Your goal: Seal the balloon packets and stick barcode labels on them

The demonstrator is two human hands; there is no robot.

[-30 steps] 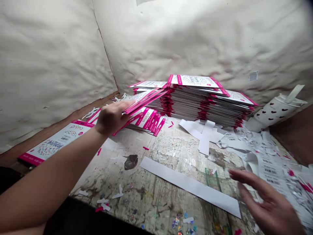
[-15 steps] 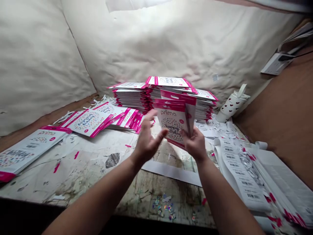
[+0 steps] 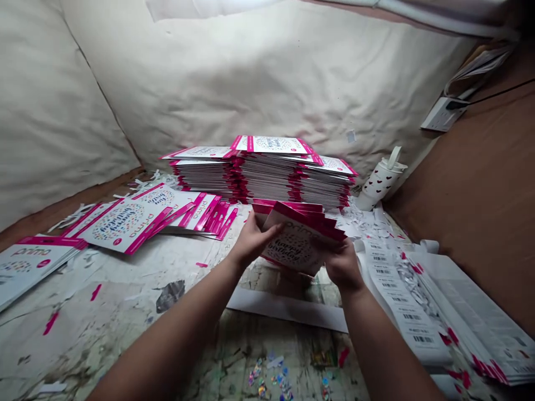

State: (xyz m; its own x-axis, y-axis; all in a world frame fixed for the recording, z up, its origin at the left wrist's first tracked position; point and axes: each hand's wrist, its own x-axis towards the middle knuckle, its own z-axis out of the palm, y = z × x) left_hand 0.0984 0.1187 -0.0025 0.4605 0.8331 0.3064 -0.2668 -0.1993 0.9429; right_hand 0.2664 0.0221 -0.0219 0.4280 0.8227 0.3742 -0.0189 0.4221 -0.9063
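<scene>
Bundle of prima happy-birthday packets (image 3: 288, 245) held tilted over middle of worktop (image 3: 234, 348). Left hand (image 3: 252, 240): thumb on front face, fingers clamped round left side. Right hand (image 3: 345, 264): clamped on right side, fingertips lost in shadow. White paper strip (image 3: 288, 309) nearer front edge. Packet stacks (image 3: 265, 175) along back edge; heart-patterned tumbler (image 3: 378, 186) at back right corner.

White heart-patterned tumbler (image 3: 379, 182), wall socket (image 3: 438, 116) with black plug (image 3: 455, 104), scattered sequins (image 3: 285, 384), creased pale wall covering (image 3: 251, 78)
</scene>
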